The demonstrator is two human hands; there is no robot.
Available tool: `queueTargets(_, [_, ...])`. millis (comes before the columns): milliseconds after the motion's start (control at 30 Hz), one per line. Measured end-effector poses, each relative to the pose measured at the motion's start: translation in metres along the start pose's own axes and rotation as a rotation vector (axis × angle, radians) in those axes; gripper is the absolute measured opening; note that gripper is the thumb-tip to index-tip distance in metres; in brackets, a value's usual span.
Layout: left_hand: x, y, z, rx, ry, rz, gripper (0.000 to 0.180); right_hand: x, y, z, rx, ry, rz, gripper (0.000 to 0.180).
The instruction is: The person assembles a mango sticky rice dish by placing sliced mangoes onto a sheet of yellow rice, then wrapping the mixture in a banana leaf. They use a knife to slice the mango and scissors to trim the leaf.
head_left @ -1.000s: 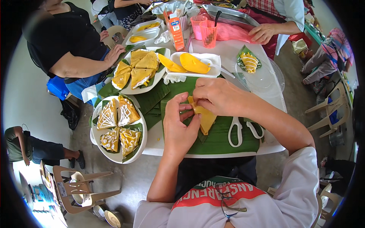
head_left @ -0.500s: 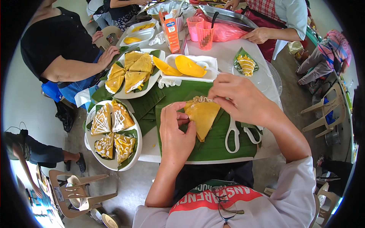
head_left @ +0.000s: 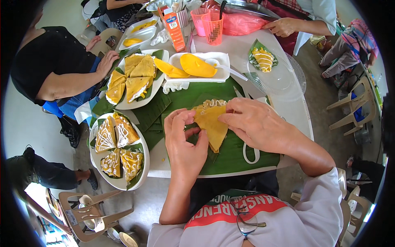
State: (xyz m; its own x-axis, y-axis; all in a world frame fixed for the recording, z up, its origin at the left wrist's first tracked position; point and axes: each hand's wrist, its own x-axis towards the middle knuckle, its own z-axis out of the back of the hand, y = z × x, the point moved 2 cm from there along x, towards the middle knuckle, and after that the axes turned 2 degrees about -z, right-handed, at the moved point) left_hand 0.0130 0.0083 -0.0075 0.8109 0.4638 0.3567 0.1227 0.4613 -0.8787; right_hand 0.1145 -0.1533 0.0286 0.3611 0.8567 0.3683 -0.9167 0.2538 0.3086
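Note:
A folded yellow crepe (head_left: 213,131) forms a triangle with its point toward me, squiggles of pale cream along its far edge. My left hand (head_left: 183,138) pinches its left corner between thumb and fingers. On the opposite corner, the fingers of my right hand (head_left: 253,123) are closed. Below the crepe lies a banana leaf (head_left: 222,166). White-handled scissors (head_left: 245,153) rest on that leaf, partly hidden beneath my right hand. To my left, an oval plate (head_left: 145,166) bears several crepe triangles drizzled with white cream.
Beyond it, another plate (head_left: 161,82) holds folded crepes near a co-worker's hand (head_left: 108,61). A white foam tray (head_left: 224,61) carries mango pieces (head_left: 198,66) and a spoon (head_left: 234,72). At right is a clear plastic plate (head_left: 284,72). An orange carton (head_left: 175,33) and plastic cups (head_left: 214,31) stand behind.
My right hand has come down from above the crepe's far edge to grip its right corner. My left hand still holds the left corner. The view has shifted slightly.

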Motion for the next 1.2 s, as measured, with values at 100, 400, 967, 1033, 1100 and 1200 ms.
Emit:
queueTargets(100, [-0.001,0.001,0.000,-0.017,-0.001,0.015,0.045,-0.001,0.000,-0.001,-0.012,-0.006,0.016,0.012])
queueTargets(400, [0.000,0.007,0.001,-0.031,0.016,-0.021,0.036,-0.003,0.000,-0.004,-0.019,-0.018,0.009,0.022])
queueTargets(967, [0.001,0.007,0.002,0.021,0.040,-0.039,0.026,-0.016,0.027,-0.024,0.014,-0.065,0.163,0.013])
queueTargets(1033, [0.000,0.008,0.002,0.006,0.032,-0.012,0.026,-0.015,0.032,-0.020,-0.001,-0.055,0.162,0.007])
queueTargets(1100, [-0.001,0.007,0.003,-0.006,0.027,-0.003,0.025,-0.016,0.035,-0.019,0.005,-0.041,0.160,0.007])
queueTargets(1200, [0.000,0.006,0.002,-0.018,0.024,-0.011,0.025,-0.019,0.035,-0.021,0.027,-0.015,0.146,0.007])
